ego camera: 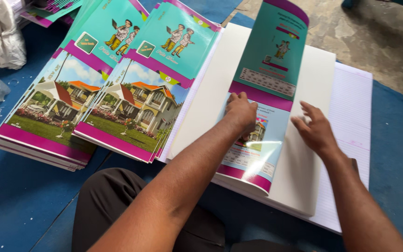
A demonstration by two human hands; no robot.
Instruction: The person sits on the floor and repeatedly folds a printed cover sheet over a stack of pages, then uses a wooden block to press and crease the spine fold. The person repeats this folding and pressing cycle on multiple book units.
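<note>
Our left hand [240, 112] presses fingers together on the folded cover [263, 88]; right hand [316, 132], fingers spread, flattens the white paper stack [304, 168]; finished covers [99, 88] lie left.

This looks like a small workshop where school notebooks get made. Stacks of the same bright covers [94, 88] lie on a blue mat [15, 200] on the floor. A pile of lined paper [350, 121] sits beside them. The floor [374, 37] is rough grey concrete. A person sits low to work
</note>
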